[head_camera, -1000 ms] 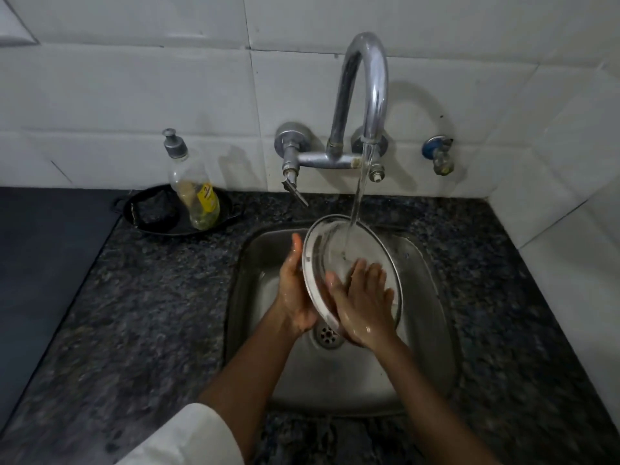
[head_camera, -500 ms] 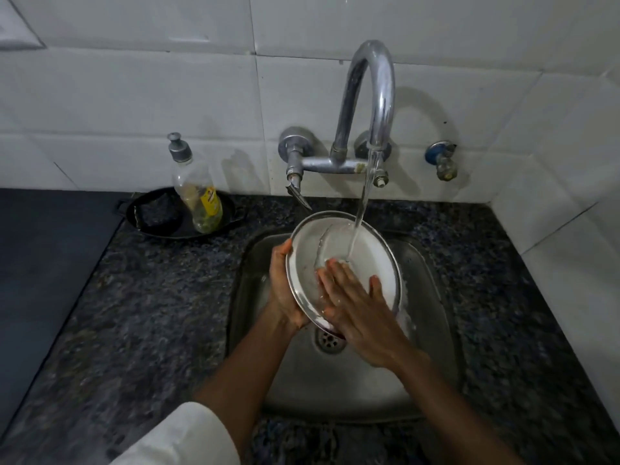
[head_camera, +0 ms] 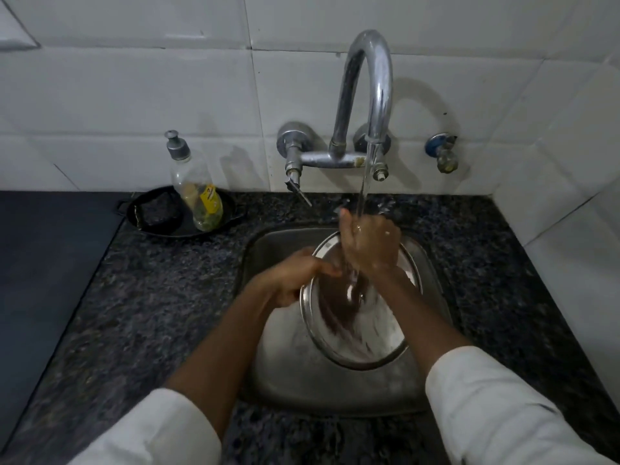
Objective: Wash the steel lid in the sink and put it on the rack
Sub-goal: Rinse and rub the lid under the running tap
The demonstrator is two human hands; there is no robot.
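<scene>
The round steel lid (head_camera: 369, 337) is tilted inside the steel sink (head_camera: 285, 374), its shiny inner face toward me and wet. My left hand (head_camera: 298, 276) grips the lid's left rim. Just above the lid's upper edge, my right hand (head_camera: 369, 245) is raised with fingers pointing up, directly under the running water, and it holds nothing. Water runs off that hand onto the lid. The lid's top rim is hidden behind my right hand. No rack is in view.
The curved chrome faucet (head_camera: 369, 82) runs above the sink's back edge. A soap bottle (head_camera: 198, 196) stands in a black pan (head_camera: 151, 216) on the granite counter (head_camera: 151, 313) at left. A dark flat surface (head_camera: 40, 263) lies far left; a small tap (head_camera: 443, 152) is on the tiled wall.
My right hand left the lid's face and rose under the stream. The lid dropped lower into the sink and tilted flatter, still held by my left hand.
</scene>
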